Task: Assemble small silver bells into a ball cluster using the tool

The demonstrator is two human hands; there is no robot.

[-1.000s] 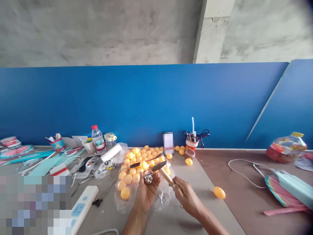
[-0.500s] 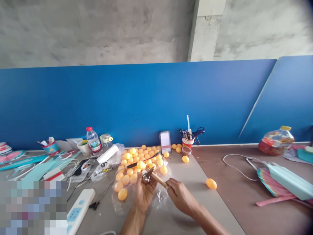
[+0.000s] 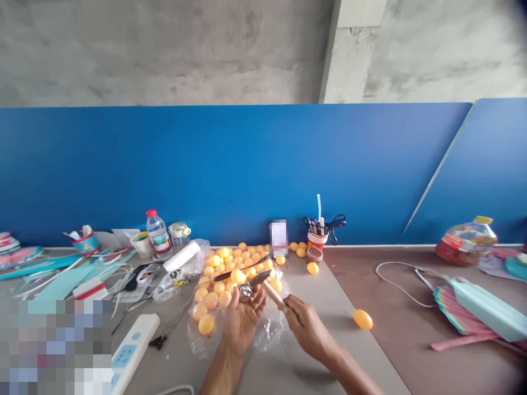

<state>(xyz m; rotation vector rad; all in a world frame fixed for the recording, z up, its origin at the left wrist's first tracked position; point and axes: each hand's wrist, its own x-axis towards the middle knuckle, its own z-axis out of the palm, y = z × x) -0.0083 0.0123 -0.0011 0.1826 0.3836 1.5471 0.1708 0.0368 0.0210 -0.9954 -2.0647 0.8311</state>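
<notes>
My left hand [image 3: 241, 325] is palm up with its fingers curled, cradling a shiny, crumpled silver ball [image 3: 246, 293] that looks like foil. In my right hand [image 3: 302, 323] is a hammer [image 3: 275, 294] with a pale wooden handle and a dark head. The hammer's head is raised just above and to the right of the silver ball, apart from it. Behind both hands, many orange balls [image 3: 211, 301] lie on and around a clear plastic bag [image 3: 269, 329]. A long, dark curved strip [image 3: 224, 276] rests across them.
A phone-like panel [image 3: 279, 239] and a cup of pens and cables [image 3: 317, 240] stand by the blue partition [image 3: 230, 164]. One orange ball [image 3: 363, 319] lies apart at right. To the left are a power strip [image 3: 134, 351], a water bottle [image 3: 158, 237] and tangled cables.
The hammer has lifted off the silver ball, up and to the right. My left fingers have opened a little around the ball. The lone orange ball at right has rolled nearer and rightward.
</notes>
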